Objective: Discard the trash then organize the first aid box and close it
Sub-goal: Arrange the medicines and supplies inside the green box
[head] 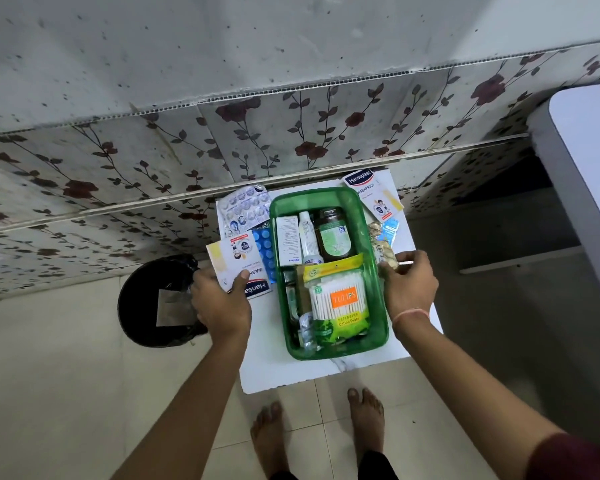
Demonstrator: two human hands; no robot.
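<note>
A green first aid box (pixel 361 216) stands open on a small white table (pixel 278 372). Inside lie a cotton swab pack (pixel 340 306), a brown bottle (pixel 335 235), a white tube and a white carton. My left hand (pixel 220 303) grips a Hansaplast plaster pack (pixel 238 263) at the box's left side. My right hand (pixel 409 287) pinches a tan strip of tablets (pixel 383 251) at the box's right rim. A second Hansaplast pack (pixel 373 194) lies behind the box. No lid is in view.
A black bin (pixel 149 299) with a dark liner and a scrap of paper inside stands on the floor left of the table. Blister strips (pixel 245 211) and blue tablets (pixel 264 247) lie left of the box. A pale table (pixel 589 161) juts in at right. My bare feet stand below.
</note>
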